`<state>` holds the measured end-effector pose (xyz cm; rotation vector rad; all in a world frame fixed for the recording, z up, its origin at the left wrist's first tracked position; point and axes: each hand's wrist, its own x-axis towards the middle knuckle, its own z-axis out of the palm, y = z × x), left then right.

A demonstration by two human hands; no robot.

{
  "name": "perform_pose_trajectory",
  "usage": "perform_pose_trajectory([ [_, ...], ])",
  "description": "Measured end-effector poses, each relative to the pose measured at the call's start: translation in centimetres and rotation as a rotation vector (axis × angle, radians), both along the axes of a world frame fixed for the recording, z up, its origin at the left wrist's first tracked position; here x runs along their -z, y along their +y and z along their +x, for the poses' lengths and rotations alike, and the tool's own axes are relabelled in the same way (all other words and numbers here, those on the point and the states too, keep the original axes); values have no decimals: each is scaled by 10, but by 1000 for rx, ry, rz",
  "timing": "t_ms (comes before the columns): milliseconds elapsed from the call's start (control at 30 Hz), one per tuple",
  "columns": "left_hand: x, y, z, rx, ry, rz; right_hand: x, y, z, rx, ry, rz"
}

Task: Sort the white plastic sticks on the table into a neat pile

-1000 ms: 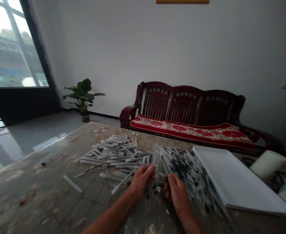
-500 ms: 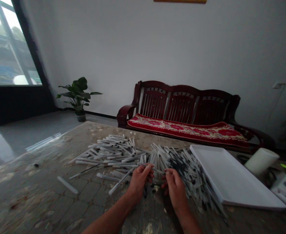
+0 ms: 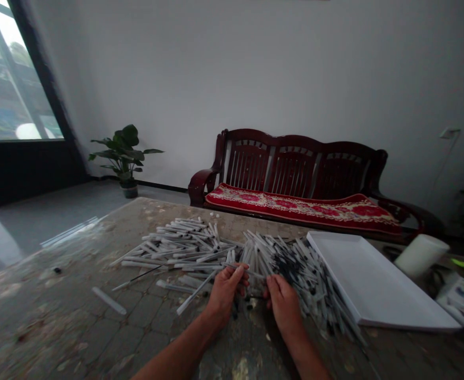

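My left hand (image 3: 224,290) is closed, thumb and fingers pinching a thin, translucent pen (image 3: 257,275) that spans the gap to the other hand. At its far end my right hand (image 3: 282,301) is closed, its fingertips against the pen. A thin dark stick shows below that end, by the right fingers; whether they hold it is unclear. Beyond my left hand lies a heap of whitish pen barrels (image 3: 184,245). Close to my right hand is a second heap of pens (image 3: 307,279), with many dark parts among them.
A shallow white tray (image 3: 382,285) stands right of the heaps, beside a white roll (image 3: 422,256). One loose clear tube (image 3: 109,301) and a small black cap (image 3: 57,270) lie on the patterned table (image 3: 66,338). A wooden bench (image 3: 295,169) stands behind.
My right hand has come slightly left, its fingertips now at the pen's end. My left hand keeps its grip almost in place. The view has shifted slightly.
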<state>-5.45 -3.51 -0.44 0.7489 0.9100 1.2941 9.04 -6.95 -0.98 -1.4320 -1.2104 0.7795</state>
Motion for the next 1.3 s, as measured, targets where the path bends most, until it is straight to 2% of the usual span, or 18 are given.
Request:
perform_pose_trajectory([
  [100,-1,0,0,-11,-1,-1,1,2,3,-3,33,34],
  [267,1,0,0,1,11,17,4,4,3,-9,94,-28],
  [467,3,0,2,-14,9,10,3,4,6,-29,-19,-17],
  [667,1,0,5,-47,19,-17,0,3,11,-8,-159,113],
  [767,0,0,5,-45,16,-25,1,3,10,-6,-77,98],
  [900,-1,0,5,-26,20,-21,2,4,8,-47,153,-25],
  [967,-1,0,5,-21,25,-6,2,4,8,-74,192,-70],
  [1100,1,-2,6,-37,42,10,4,5,9,-68,106,-84],
  [1300,-1,-5,9,-51,30,-39,3,4,14,-36,-78,98],
])
